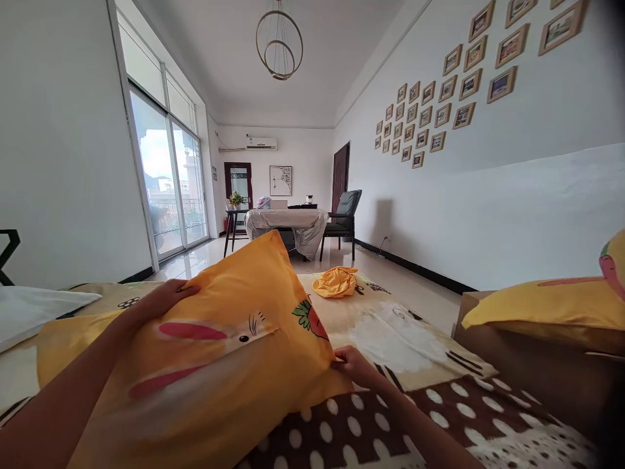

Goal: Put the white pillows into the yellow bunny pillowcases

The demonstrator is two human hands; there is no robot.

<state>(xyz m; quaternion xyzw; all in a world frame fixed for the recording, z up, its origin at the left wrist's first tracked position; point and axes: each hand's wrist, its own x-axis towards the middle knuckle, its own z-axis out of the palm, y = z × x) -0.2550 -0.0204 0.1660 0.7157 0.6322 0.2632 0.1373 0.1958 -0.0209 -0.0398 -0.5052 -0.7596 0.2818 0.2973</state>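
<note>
Cream-and-brown printed bedding (375, 309) spreads beneath a large orange cloth pillowcase with a pink-eared rabbit print (278, 286). At the pillowcase's upper left edge, the left hand (178, 295) has its fingers curled on the fabric; at its right edge, the right hand (355, 367) pinches the cloth, fingers narrow. Just beyond it to the right sits a crumpled orange cloth (336, 283) (quite loosely bunched). Farther right of the pillowcase, a yellow pillow (541, 305) rests on a brown box (517, 365); well behind it stands a plastic-draped desk (288, 217).

The left hand (170, 298) touches and the right hand (352, 365) pinches a rabbit-printed orange cloth pillowcase (249, 365); a crumpled orange cloth (335, 282) lies on a patterned cream-and-brown sheet (398, 345).
</note>
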